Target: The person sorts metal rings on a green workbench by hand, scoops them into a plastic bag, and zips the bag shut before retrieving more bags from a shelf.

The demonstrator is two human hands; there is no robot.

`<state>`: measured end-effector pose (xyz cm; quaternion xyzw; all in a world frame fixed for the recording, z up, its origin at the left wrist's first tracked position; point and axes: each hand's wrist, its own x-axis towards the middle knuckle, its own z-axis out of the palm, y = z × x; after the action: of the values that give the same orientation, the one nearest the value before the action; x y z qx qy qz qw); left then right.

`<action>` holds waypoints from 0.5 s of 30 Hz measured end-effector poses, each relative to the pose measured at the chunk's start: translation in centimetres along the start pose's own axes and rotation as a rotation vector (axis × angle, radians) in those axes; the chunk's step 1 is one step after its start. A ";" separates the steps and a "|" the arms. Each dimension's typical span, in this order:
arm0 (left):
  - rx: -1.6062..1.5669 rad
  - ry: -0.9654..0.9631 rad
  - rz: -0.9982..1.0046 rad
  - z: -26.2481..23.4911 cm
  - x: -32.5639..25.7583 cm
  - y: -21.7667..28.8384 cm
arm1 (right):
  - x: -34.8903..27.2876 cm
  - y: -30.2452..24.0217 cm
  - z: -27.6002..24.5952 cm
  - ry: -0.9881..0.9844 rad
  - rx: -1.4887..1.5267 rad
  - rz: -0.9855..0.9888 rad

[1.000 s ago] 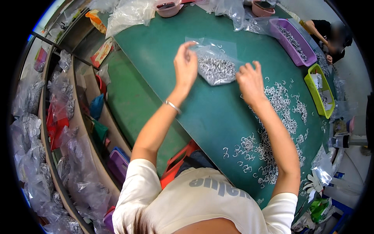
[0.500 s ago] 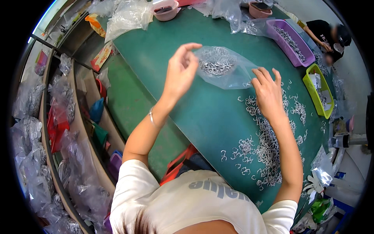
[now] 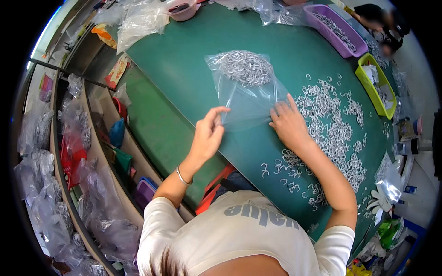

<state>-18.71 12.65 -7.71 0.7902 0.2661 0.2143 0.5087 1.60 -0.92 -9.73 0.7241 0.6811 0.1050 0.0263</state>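
A clear plastic bag (image 3: pixel 251 103) lies on the green table, its far end filled with a heap of small silvery C-shaped rings (image 3: pixel 246 68). My left hand (image 3: pixel 208 137) is at the near left corner of the bag, fingers curled in and thumb and forefinger at the film's edge. At the near right edge, my right hand (image 3: pixel 289 123) rests palm down with fingers stretched over the film. A broad spread of loose rings (image 3: pixel 334 133) covers the table just right of that hand and beneath its forearm.
A purple basket (image 3: pixel 338 37) and a lime-green basket (image 3: pixel 378 94) stand along the right edge. Pink bowl (image 3: pixel 183 11) and plastic bags (image 3: pixel 142 25) sit at the far side. Shelves (image 3: pixel 99 170) with bagged parts rise on the left. Another person (image 3: pixel 380 23) is at far right.
The bag has turned so its ring-filled end points away and its flat end faces me. Both hands have come nearer to me, the right one also leftward onto the film.
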 end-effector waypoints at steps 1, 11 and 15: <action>0.023 -0.036 -0.006 0.3 -0.4 0.4 | -0.7 -0.2 0.2 -0.003 -0.008 0.008; 0.325 0.105 0.554 4.5 -2.0 3.4 | -8.3 1.1 -4.5 0.522 0.953 0.421; 0.355 -0.405 0.475 9.6 -5.3 2.8 | -17.1 1.0 -2.5 0.347 0.682 0.789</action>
<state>-16.36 1.64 -9.22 0.9325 0.0020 0.1163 0.3419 1.27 -18.26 -9.12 0.8640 0.3479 -0.0019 -0.3640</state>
